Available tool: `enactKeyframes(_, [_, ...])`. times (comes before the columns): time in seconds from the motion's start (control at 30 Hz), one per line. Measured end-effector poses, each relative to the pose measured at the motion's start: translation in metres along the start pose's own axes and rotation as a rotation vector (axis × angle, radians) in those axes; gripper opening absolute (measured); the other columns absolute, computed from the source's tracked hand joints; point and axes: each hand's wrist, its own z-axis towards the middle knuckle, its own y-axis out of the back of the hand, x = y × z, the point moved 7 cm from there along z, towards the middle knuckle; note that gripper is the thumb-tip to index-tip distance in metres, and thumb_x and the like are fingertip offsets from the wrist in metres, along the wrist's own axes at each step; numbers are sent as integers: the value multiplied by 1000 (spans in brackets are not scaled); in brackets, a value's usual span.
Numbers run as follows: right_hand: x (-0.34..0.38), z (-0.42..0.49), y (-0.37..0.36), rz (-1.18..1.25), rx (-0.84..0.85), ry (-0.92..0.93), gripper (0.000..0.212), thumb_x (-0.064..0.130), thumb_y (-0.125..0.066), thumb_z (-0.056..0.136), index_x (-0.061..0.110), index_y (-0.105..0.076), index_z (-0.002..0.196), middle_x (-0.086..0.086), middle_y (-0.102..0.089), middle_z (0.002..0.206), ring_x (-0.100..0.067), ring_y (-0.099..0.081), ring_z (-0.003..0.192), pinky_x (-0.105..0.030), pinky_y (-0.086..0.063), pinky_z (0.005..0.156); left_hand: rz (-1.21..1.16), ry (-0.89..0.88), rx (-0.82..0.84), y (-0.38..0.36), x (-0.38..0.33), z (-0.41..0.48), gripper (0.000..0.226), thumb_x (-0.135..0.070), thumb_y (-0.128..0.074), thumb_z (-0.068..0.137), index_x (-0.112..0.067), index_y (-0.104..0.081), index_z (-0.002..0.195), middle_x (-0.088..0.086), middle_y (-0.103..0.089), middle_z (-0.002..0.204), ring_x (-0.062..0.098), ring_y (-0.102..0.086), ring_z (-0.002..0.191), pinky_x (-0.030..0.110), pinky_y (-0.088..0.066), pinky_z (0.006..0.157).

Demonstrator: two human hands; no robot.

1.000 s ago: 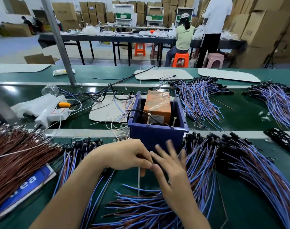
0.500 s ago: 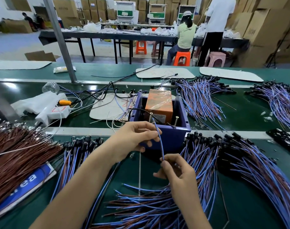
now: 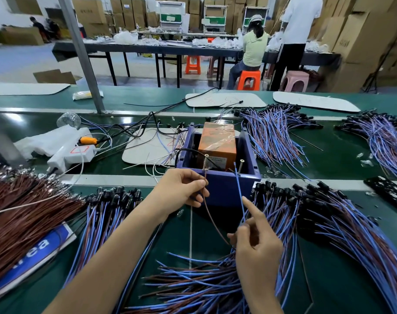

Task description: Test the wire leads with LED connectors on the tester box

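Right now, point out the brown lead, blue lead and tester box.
brown lead (image 3: 210, 215): head view, middle of its curve.
blue lead (image 3: 239, 191): head view, middle of its length.
tester box (image 3: 224, 189): head view, front wall.

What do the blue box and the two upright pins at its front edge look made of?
Blue box: probably molded plastic, even matte color, thick rounded walls. Left pin and right pin: metal, likely screws, glinting heads, threaded-looking shanks.

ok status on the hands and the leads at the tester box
Left hand pinching brown lead at left screw post. Right hand holding blue lead, tip near right screw post. Contact unclear; nothing blocking the tester box.
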Motion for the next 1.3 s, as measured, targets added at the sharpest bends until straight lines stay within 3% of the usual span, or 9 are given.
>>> enactKeyframes(0.1, [10,-3,3,-87,-82,94,51,8,-48,79,39,-56,119,4,-50,61,-28,-58,54,-42,-52,52,14,13,-27,0,3,0,12,-1,-55,93,0,-64,86,7,-67,63,9,-56,47,19,-51,49])
enactKeyframes(0.2, [14,-2,8,-125,-146,135,48,4,-48,78,26,-59,119,8,-50,60,-23,-59,52,-33,-48,50,34,18,-39,2,2,1,11,0,-54,94,2,-63,87,8,-67,64,10,-57,47,20,-52,49])
enactKeyframes(0.33, [8,0,9,-149,-167,73,46,5,-49,77,12,-66,119,8,-47,58,-15,-43,46,-18,-36,45,64,22,-36,3,1,0,11,0,-54,93,3,-63,87,10,-68,65,11,-59,48,20,-52,50])
enactKeyframes(0.63, [12,0,6,-129,-114,94,45,2,-49,76,11,-69,115,12,-48,59,-17,-51,47,-19,-40,47,75,15,-58,4,0,1,13,2,-54,92,1,-60,81,13,-69,66,12,-59,46,20,-50,48])
enactKeyframes(0.87, [9,0,5,-130,-106,76,45,5,-48,77,14,-67,117,7,-51,59,-16,-46,47,-25,-40,46,83,12,-61,4,1,1,12,1,-55,92,0,-60,82,11,-70,65,12,-59,47,20,-50,48])
enactKeyframes(1.07, [6,1,2,-110,-56,56,45,8,-49,78,19,-67,117,3,-54,58,-8,-43,47,-16,-37,46,92,4,-53,3,-1,0,10,0,-55,93,1,-60,84,12,-70,67,12,-60,48,21,-51,49])
enactKeyframes(1.13, [5,1,2,-90,-41,65,40,7,-50,77,24,-68,109,9,-58,61,-5,-47,49,-8,-36,50,137,-7,2,1,-4,-1,10,0,-54,93,1,-59,85,10,-70,66,12,-59,48,21,-50,49])
enactKeyframes(1.2, [4,1,2,-53,-13,69,35,6,-51,75,29,-71,92,13,-64,66,2,-51,52,-5,-34,52,252,-11,189,-3,-7,-7,10,0,-53,93,-1,-60,85,7,-71,68,12,-58,51,21,-51,50])
enactKeyframes(1.3, [1,1,-2,17,90,66,28,7,-49,72,26,-65,59,12,-59,54,-4,-49,48,-15,-32,44,426,-24,436,10,-13,-19,12,-1,-53,93,-3,-64,88,5,-73,76,10,-61,59,19,-50,54])
